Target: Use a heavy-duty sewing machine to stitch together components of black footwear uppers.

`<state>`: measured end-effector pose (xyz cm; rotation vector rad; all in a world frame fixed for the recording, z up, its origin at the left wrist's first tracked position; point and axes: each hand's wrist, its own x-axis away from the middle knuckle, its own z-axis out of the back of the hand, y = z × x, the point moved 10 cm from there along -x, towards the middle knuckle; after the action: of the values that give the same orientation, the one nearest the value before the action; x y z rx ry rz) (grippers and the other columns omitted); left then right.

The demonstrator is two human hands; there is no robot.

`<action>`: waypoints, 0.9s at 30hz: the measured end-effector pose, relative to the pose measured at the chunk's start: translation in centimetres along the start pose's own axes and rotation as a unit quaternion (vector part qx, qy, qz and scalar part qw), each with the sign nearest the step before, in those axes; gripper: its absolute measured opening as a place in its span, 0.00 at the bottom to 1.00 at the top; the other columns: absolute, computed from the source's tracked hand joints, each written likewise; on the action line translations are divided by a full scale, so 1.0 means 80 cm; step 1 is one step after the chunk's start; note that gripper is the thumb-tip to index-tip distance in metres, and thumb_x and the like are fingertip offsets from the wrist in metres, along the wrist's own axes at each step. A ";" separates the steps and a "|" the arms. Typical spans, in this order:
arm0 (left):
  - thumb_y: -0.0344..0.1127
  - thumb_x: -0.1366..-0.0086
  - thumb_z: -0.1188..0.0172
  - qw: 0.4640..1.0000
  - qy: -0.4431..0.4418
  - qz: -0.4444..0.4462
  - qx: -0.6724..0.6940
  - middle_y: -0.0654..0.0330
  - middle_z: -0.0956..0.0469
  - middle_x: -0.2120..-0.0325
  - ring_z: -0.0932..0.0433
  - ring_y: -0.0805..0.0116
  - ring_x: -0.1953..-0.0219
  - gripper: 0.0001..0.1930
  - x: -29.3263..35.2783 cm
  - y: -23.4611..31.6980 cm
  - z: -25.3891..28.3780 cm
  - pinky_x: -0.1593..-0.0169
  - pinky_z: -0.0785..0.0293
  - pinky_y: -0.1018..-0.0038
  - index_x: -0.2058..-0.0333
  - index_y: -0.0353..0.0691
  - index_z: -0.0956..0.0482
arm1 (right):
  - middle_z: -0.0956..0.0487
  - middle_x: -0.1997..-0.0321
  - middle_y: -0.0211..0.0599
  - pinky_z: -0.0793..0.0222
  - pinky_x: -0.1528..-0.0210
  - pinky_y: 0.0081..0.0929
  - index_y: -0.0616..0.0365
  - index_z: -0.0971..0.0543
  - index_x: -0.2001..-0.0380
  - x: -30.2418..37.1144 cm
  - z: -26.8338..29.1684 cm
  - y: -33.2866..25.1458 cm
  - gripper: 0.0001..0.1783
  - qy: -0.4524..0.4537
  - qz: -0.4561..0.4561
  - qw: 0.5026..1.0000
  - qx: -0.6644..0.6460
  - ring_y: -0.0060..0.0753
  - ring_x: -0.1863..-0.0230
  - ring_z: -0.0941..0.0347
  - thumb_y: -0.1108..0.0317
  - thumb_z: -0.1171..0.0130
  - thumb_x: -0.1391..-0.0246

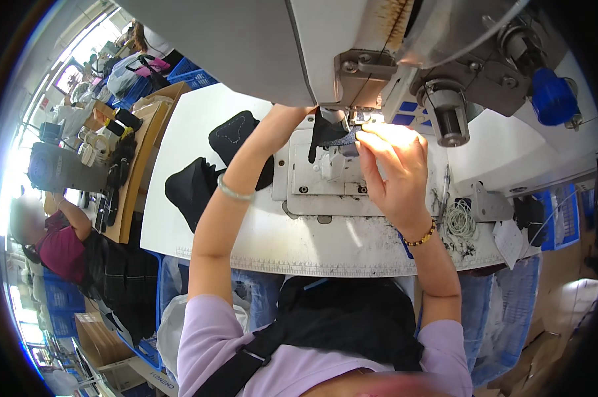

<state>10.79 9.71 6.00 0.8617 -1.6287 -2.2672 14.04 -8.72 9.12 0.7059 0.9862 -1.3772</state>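
A small black fabric piece lies under the head of an industrial sewing machine, on the machine's white bed plate. My right hand pinches the right edge of the piece near the needle, under a bright lamp glare. My left hand reaches in from the left, mostly hidden behind the machine head, and rests against the piece's left side. My left wrist wears a silver bangle; a beaded bracelet is on my right wrist.
Two more black pieces lie on the white table to the left. A coil of white cord sits right of the plate. Blue crates stand behind. Another person in a dark red top works at a bench at far left.
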 end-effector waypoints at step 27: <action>0.28 0.42 0.42 0.922 0.004 0.177 0.344 0.57 0.21 0.66 0.21 0.71 0.66 0.11 0.051 -0.031 -0.034 0.60 0.22 0.77 0.60 0.31 0.23 | 0.26 0.56 0.20 0.36 0.51 0.26 0.47 0.21 0.59 0.025 -0.018 -0.028 0.18 0.018 0.067 0.996 0.048 0.24 0.56 0.31 0.70 0.36 0.58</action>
<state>9.51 6.44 1.78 0.6160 -2.3930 -1.4466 11.48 -8.59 6.99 0.8560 0.8900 -1.3049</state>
